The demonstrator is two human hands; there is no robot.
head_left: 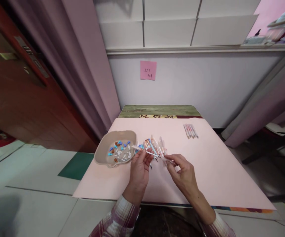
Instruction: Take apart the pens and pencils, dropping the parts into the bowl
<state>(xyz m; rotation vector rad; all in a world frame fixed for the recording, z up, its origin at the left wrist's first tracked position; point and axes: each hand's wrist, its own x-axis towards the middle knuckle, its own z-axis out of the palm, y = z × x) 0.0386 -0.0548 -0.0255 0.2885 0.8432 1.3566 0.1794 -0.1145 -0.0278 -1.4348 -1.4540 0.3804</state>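
Observation:
My left hand (141, 164) pinches a slim white pen refill (152, 153), which lies across the fingers and points right. A pale, clear pen barrel (169, 160) is in the closed fingers of my right hand (183, 172), close to the refill's right end. The two parts look nearly in line; whether they touch cannot be made out. Just beyond my hands, a loose row of pen parts (154, 144) in clear, orange, blue and white lies on the pink table cover. My fingers hide some of them.
Left of my hands stands a beige basin (100, 153) with small blue, brown and white pieces inside. Several pens (191, 131) lie side by side at the far right of the pink-covered table (219, 174). A pink note (148, 70) is stuck to the wall behind.

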